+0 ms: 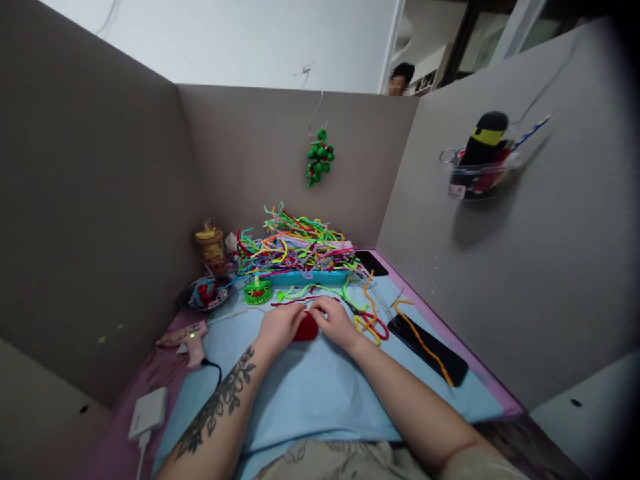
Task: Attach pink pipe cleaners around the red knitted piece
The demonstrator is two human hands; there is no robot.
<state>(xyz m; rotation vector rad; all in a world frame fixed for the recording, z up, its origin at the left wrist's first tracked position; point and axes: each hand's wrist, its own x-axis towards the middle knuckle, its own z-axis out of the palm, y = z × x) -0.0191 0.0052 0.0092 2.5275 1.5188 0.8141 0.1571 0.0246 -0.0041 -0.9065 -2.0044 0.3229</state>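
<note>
Both my hands meet over the middle of the blue cloth [320, 393]. A flat, dark red fuzzy piece [305, 329] lies under and between the fingers. My left hand [281, 327] pinches its upper left side with closed fingers. From the other side, my right hand [334, 321] grips its upper right edge, thumb and fingers together. Just beyond the hands runs a thin red pipe cleaner [285, 304]. A green fuzzy frog-like head [258, 291] with a red mouth sits behind my left hand. Scissors [381, 327] with red and yellow handles lie to the right of my right hand.
A blue tray [305, 277] heaped with colourful pipe cleaners [300, 247] stands at the back. On the left are a pink glue gun [193, 340], a metal bowl [220, 298] and a white power adapter [149, 413]. A black phone [435, 353] lies right. Grey partitions enclose the table.
</note>
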